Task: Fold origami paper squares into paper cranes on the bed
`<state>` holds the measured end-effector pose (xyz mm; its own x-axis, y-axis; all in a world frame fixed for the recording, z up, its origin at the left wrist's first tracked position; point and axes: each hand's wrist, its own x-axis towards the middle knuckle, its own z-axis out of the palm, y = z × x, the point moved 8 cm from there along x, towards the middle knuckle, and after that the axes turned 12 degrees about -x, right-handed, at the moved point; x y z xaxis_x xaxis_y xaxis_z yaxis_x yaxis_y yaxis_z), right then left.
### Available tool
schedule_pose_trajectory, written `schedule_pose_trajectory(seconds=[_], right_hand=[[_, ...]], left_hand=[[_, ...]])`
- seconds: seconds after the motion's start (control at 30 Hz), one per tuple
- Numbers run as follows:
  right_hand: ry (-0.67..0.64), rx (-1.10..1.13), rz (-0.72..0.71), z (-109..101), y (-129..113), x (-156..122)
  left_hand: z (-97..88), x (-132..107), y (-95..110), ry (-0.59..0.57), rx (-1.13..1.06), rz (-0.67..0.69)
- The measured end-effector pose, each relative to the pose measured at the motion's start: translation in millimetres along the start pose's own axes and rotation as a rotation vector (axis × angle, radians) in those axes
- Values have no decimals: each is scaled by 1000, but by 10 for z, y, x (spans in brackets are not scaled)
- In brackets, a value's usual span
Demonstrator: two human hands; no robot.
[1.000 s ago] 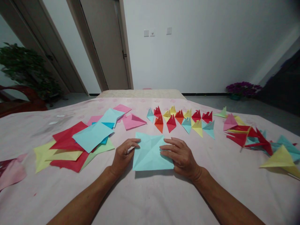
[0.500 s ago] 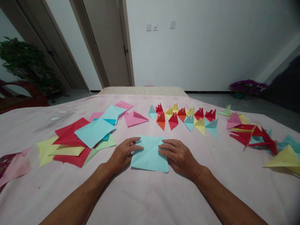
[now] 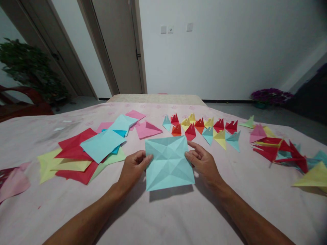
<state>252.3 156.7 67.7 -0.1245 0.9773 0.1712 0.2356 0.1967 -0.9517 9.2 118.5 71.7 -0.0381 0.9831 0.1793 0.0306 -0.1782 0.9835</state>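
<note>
A square sheet of light blue origami paper [image 3: 167, 166] is held up off the cloth, its shadow falling just below it. Crease lines cross its face, several running diagonally through the middle. My left hand [image 3: 135, 166] pinches the left edge, thumb on the front and fingers behind. At the right edge my right hand [image 3: 204, 161] grips the sheet the same way, its index finger stretched along the upper corner. Beyond the sheet stand rows of small folded paper birds, among them a crimson bird [image 3: 190, 132] and a yellow bird [image 3: 220, 137].
Loose coloured papers lie to the left, with a blue sheet [image 3: 102, 146] on top and a red sheet [image 3: 74, 144] under it. Partly folded pieces, including a yellow one [image 3: 313, 177], are heaped at the right. A pale pink tablecloth [image 3: 163, 221] covers the table.
The blue sheet has been lifted from the cloth and tilted up towards me. My hands have gone from resting flat over its sides to gripping its edges.
</note>
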Motion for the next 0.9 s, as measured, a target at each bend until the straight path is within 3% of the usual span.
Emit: schedule_pose_trajectory(seconds=[0.07,0.17,0.3,0.4,0.5,0.7,0.8,0.9], right_hand=[[-24,58,62,4,89,29],[-127,-32,24,32,182,29],[-240,-405,-264,105,104,-43],[-209,-693,-477,159,-21,-99],[-158,-901,-579,193,-83,-117],[-137,-971,-708,203,-141,-161],[-185,-971,-749,243,-142,-175],[-226,-944,-731,261,-108,-147]], left_hand=[[54,8,-178,12,-137,-162],[77,21,-354,16,-148,-255],[35,34,-437,14,-75,-288],[1,54,-389,-16,25,-238],[-40,82,-310,-54,121,-144],[0,72,-449,-287,47,-328],[16,94,-382,-365,61,-259],[23,119,-268,-420,193,-88]])
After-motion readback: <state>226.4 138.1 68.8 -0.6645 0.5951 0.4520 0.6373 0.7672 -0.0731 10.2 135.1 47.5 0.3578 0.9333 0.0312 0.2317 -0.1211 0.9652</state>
